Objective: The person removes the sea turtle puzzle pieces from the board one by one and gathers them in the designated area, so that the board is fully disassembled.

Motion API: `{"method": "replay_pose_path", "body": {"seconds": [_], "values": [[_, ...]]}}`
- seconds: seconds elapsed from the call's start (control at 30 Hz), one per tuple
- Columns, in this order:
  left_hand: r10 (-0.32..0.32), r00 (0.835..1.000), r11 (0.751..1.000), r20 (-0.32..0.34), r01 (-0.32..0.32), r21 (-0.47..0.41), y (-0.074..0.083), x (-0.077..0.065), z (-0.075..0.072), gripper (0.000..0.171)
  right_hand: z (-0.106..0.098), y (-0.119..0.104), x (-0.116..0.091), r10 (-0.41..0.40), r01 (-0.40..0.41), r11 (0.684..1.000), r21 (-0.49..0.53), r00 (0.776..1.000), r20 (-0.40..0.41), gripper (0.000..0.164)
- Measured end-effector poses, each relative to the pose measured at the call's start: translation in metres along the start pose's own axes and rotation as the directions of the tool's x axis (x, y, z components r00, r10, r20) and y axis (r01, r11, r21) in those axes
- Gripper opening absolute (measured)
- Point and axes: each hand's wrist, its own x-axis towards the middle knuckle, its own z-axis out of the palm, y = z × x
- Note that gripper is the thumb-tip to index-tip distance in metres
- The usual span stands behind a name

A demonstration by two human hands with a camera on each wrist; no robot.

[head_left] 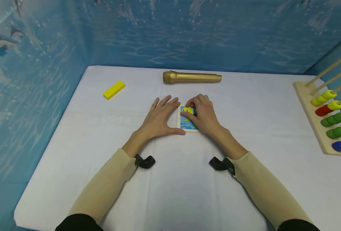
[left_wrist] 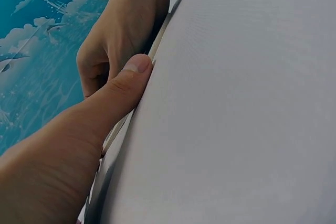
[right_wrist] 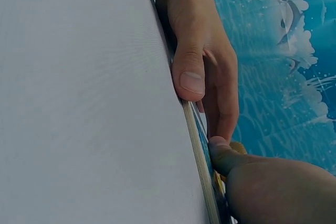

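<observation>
A small wooden-framed picture puzzle (head_left: pixel 189 126) with a yellow cartoon creature on blue lies flat mid-table in the head view. My left hand (head_left: pixel 158 121) spreads along its left side, fingers straight and thumb touching the near left corner. The left wrist view shows that left thumb (left_wrist: pixel 137 65) against the board's thin edge. Over the puzzle's right part, my right hand (head_left: pixel 204 114) has curled fingers and a bent thumb that pinch at the picture. Its palm hides the right side, so whether a loose piece is between the fingertips is unclear.
A gold toy microphone (head_left: pixel 192 77) lies behind the hands. To the back left is a yellow block (head_left: pixel 114 90). A wooden peg stacker (head_left: pixel 310 117) with coloured beads stands at the right edge. Blue sea-print curtains (head_left: pixel 170 38) border the white table (head_left: pixel 176 186).
</observation>
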Motion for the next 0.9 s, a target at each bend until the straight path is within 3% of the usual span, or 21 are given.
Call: {"method": "replay_pose_path", "body": {"seconds": [0.4,0.63,0.9], "values": [[0.015,1.0,1.0,-0.012,-0.015,-0.006,-0.0011,0.0019,-0.0009,0.11,0.0001,0.0032,0.0016,-0.016,0.016,1.0,0.023,1.0,-0.008,0.041],[0.018,1.0,1.0,-0.013,-0.018,-0.01,-0.0001,0.0016,-0.0015,0.111,-0.0021,0.003,0.0001,-0.046,0.048,0.995,0.092,0.999,-0.023,0.028],[0.003,1.0,1.0,0.006,-0.003,0.008,-0.0004,0.0011,-0.0017,0.112,-0.0017,0.0026,0.0003,-0.038,0.04,0.995,0.091,0.999,-0.024,0.039]]}}
